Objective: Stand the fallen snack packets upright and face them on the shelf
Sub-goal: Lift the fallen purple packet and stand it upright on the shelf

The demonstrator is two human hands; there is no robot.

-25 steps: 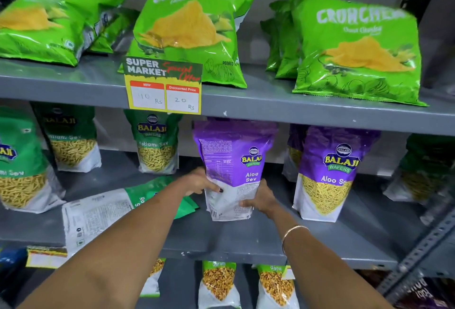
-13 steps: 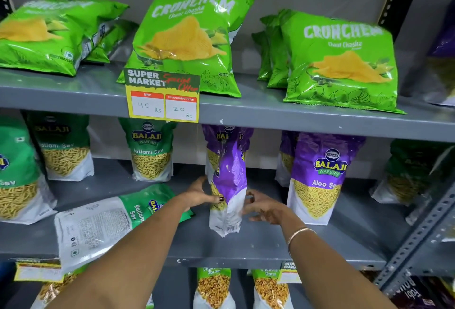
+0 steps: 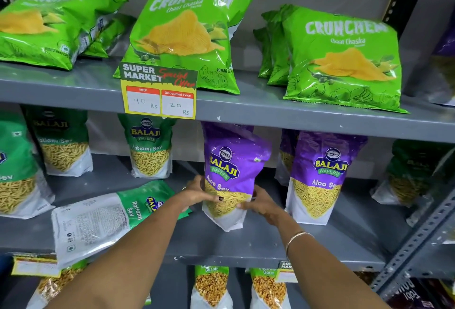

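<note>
Just left of the left hand [image 3: 197,194] a green Ratlami Sev packet [image 3: 110,217] lies flat, back up, on the middle shelf [image 3: 258,244]; right of the right hand [image 3: 261,206] a second Aloo Sev packet [image 3: 320,178] stands upright. A price tag [image 3: 160,91] above the hands reads "SUPER MARKET", "40 Rs", "20 Rs". Between both hands, clamped at its lower sides, stands the purple Balaji Aloo Sev packet [image 3: 231,168], front forward, slightly tilted.
</note>
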